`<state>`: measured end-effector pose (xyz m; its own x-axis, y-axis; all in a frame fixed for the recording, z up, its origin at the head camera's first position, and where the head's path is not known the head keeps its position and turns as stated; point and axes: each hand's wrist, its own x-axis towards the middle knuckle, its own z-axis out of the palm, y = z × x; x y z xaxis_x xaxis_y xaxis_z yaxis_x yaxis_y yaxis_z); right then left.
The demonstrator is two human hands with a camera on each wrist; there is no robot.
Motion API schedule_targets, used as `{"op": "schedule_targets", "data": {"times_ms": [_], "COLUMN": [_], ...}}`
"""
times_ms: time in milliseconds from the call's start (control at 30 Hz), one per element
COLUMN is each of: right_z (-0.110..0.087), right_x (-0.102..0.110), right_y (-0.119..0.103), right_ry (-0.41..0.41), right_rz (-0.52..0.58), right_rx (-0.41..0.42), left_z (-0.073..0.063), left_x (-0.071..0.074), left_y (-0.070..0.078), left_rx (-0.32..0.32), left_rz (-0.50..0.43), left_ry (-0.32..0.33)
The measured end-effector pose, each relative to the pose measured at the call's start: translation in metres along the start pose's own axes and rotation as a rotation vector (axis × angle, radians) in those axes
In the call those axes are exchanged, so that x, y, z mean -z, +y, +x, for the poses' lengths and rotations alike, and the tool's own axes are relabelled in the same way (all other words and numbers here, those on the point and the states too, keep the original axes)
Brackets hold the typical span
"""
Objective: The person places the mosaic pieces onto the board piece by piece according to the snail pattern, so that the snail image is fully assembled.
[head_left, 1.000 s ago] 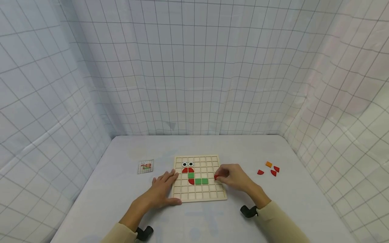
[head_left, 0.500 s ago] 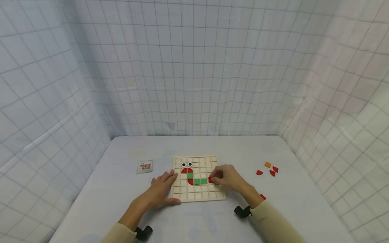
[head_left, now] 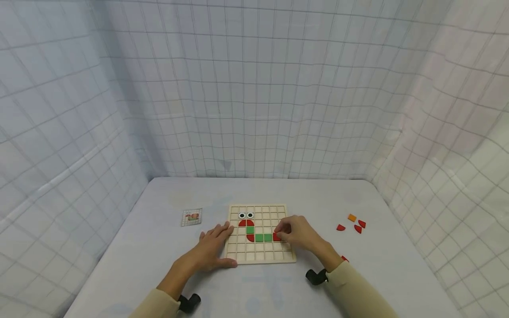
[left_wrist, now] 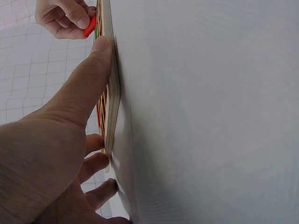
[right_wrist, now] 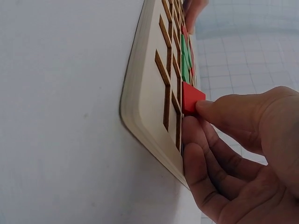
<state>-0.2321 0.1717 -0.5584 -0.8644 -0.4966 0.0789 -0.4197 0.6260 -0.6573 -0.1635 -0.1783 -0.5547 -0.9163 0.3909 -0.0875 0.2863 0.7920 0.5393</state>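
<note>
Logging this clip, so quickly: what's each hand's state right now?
Left hand: open, resting on the edge of the grid board.
Right hand: closed, pinching a red piece.

Looks forward and down from the head, farthest off, taking in the surface (head_left: 135,247) to both far corners. Looks low and close from the left wrist, past the left fingers (left_wrist: 96,165), at the board's (left_wrist: 111,102) near-left corner; from the right wrist, equally close, at its near-right corner. Shares board and red tile (right_wrist: 191,99) across all three.
</note>
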Motion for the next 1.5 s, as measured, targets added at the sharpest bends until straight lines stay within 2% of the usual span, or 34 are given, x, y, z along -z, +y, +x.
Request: {"op": "schedule_targets", "data": {"times_ms": [333, 733, 1000, 1233, 1500], "right_z": [0.002, 0.003, 0.000, -0.007, -0.016], "right_x": [0.005, 0.003, 0.006, 0.009, 0.020], "right_y": [-0.006, -0.003, -0.006, 0.001, 0.006], "right_ry": [-0.032, -0.036, 0.014, 0.048, 0.081], "right_rz": [-0.011, -0.046, -0.054, -0.071, -0.102], "right_rx": [-0.028, -0.050, -0.020, 0.005, -0.029], "left_z": [0.001, 0.001, 0.001, 0.000, 0.001], "left_x": [0.000, -0.002, -0.001, -0.001, -0.005], "left_y": [-0.001, -0.001, -0.003, -0.001, -0.006], "left_rx": [-0.015, -0.002, 0.000, -0.001, -0.006], "left_rz": [0.001, -0.010, -0.005, -0.010, -0.015], "left_ry": [0.003, -0.009, -0.007, -0.008, 0.006]}}
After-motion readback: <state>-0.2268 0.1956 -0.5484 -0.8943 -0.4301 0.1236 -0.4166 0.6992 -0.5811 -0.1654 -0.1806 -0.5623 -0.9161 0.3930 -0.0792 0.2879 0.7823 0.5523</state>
